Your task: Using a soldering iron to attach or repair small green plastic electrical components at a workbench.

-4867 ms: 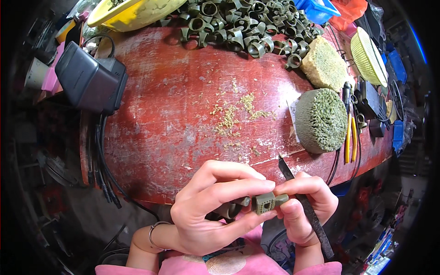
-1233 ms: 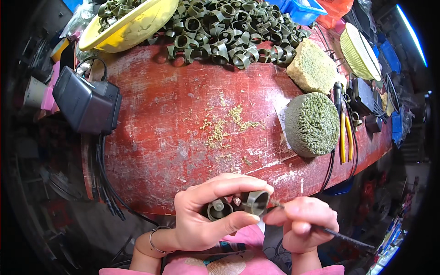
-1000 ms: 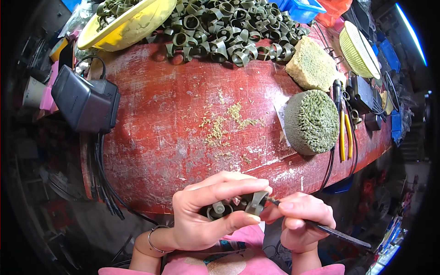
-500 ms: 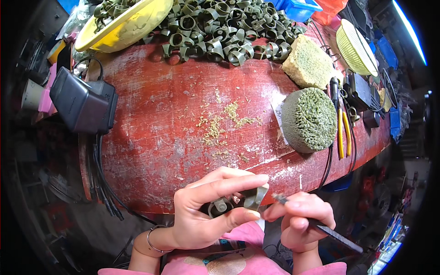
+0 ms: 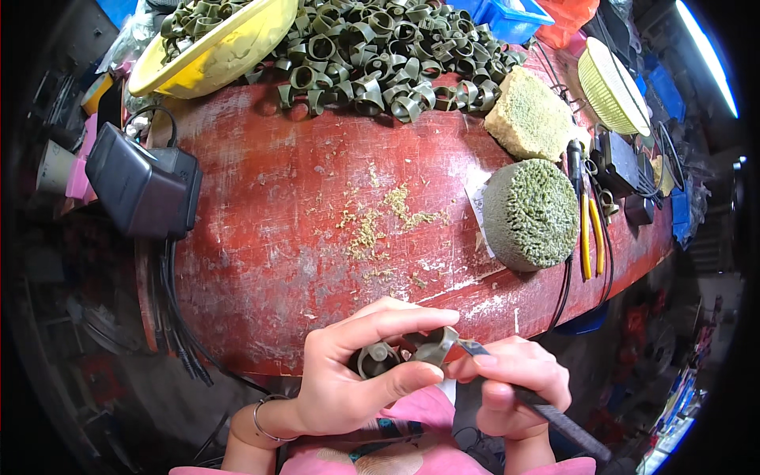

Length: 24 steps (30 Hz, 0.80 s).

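My left hand [image 5: 340, 380] is curled round dark olive-green plastic ring parts, one [image 5: 431, 345] between thumb and forefinger, another [image 5: 375, 361] farther back in the fingers. My right hand [image 5: 518, 388] grips a long, narrow dark blade [image 5: 558, 421] that slants up to the left, its lighter tip at the right rim of the front part; whether it touches is unclear. Both hands are just off the near edge of the scratched red table [image 5: 309, 206], over my pink clothing.
Many similar parts [image 5: 372, 51] lie heaped behind, beside a yellow basin [image 5: 190, 67]. At right are a green porous block [image 5: 530, 214], a pale block [image 5: 529, 115], yellow-handled pliers [image 5: 595, 229] and a mesh basket [image 5: 613, 87]. At left sit a black device [image 5: 138, 190], cables and pale crumbs [image 5: 368, 229] mid-table.
Both hands have shifted slightly left, the blade tip now meeting the part's rim from a small gap. Earlier the blade stood more steeply and the held part showed its square face.
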Available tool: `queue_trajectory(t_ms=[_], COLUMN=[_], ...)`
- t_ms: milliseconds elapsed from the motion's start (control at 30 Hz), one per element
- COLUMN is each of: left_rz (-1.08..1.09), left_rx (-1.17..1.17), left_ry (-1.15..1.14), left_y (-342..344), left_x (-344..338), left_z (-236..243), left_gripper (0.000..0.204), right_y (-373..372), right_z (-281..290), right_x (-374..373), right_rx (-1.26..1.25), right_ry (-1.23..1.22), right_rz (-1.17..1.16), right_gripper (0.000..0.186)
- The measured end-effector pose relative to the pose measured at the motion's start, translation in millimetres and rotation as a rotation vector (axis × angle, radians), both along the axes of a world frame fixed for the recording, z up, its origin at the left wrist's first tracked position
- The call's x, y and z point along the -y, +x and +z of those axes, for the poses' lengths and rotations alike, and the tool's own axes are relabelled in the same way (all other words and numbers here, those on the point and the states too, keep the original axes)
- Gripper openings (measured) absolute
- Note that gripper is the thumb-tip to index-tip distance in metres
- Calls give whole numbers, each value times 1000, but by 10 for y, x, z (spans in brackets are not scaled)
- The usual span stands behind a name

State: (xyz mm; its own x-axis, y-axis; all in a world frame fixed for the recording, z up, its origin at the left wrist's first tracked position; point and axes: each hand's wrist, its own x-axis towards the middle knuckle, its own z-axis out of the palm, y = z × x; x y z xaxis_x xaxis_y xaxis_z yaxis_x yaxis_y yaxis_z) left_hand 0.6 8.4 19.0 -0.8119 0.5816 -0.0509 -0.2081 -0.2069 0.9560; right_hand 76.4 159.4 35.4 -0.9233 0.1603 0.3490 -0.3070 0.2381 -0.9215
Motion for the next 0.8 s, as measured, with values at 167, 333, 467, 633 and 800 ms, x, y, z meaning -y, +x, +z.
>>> queue_trajectory(t_ms=[167, 333, 467, 633, 800], left_rz=[-94, -93, -91, -82, -80], left_rx=[89, 93, 82, 84, 71], left_ry=[-4, -33, -73, -82, -112], left_y=[-15, -28, -43, -43, -70], left_x=[7, 11, 17, 14, 33], left_z=[8, 10, 32, 8, -71], left_gripper=[44, 42, 42, 41, 39], right_y=[-134, -141, -157, -138, -203], right_z=[66, 57, 127, 165, 130], right_x=[-11, 18, 21, -34, -97], right_rx=[-26, -89, -165, -200, -315], right_ry=[176, 256, 487, 664, 700], right_rz=[-73, -83, -74, 59, 204], right_gripper=[28, 22, 14, 11, 14])
